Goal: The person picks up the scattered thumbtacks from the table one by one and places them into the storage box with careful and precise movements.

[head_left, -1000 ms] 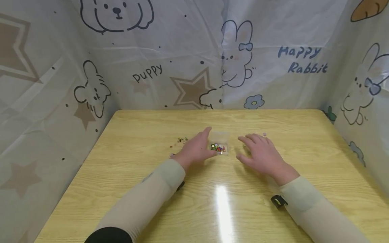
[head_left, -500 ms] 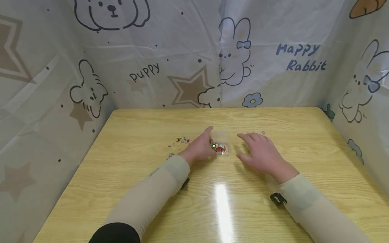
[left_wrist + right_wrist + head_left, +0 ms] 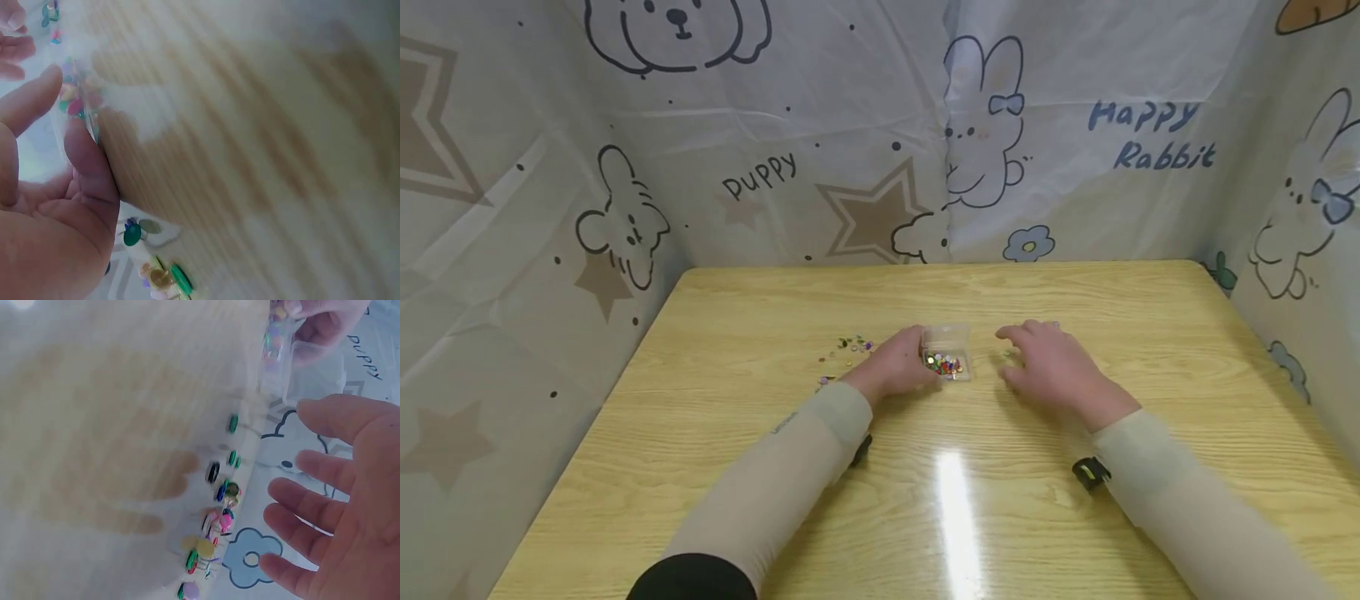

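1. Gripping one clear box (image 3: 946, 337) by its left side: my left hand (image 3: 897, 364); coloured pieces (image 3: 944, 364) inside.
2. My right hand (image 3: 1051, 365) is apart, right of the box, fingers spread, near loose pieces (image 3: 225, 522).
3. Scattered pieces (image 3: 854, 342) lie left, on the table (image 3: 760, 308).

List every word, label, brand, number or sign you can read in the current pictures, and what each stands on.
"puppy": on the patterned backdrop, left of center in the head view; it also shows at an angle in the right wrist view.
"Happy Rabbit": on the same backdrop, toward the right, over two lines.
Small marking on the left sleeve: too small to read.
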`<state>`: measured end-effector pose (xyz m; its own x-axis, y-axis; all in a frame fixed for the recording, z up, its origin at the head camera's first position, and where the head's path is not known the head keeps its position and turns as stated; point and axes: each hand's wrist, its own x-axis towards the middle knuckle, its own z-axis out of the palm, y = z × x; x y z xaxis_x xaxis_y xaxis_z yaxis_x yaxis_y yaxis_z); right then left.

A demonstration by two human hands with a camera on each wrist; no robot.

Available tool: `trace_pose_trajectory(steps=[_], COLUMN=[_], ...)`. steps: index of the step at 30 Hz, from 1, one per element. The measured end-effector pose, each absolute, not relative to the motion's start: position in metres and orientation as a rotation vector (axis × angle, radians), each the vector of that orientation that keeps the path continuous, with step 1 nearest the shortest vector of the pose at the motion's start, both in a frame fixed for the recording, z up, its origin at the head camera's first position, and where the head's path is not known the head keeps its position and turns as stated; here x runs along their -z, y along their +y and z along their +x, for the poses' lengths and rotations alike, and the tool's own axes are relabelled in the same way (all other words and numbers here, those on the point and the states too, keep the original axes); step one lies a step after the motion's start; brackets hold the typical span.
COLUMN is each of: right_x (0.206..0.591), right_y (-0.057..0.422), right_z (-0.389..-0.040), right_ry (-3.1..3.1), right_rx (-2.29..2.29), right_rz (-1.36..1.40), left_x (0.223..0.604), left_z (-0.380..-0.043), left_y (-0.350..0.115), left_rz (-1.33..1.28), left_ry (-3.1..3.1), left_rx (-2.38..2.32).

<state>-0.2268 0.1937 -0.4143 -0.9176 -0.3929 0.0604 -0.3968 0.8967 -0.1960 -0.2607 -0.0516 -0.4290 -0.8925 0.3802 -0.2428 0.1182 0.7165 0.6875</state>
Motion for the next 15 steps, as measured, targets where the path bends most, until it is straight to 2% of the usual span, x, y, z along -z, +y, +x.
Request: trace_pose_trajectory(steps=[15], right_x=[0.406], right_y=[0.195], right_z=[-0.260], right_ry=[-3.216], right_rx=[-0.219], right_rz=[0.541], left_x=[0.426], left_z=[-0.268], left_y=[-0.056], left_rz=[0.407], left_ry=[2.532], left_rx=[-0.808])
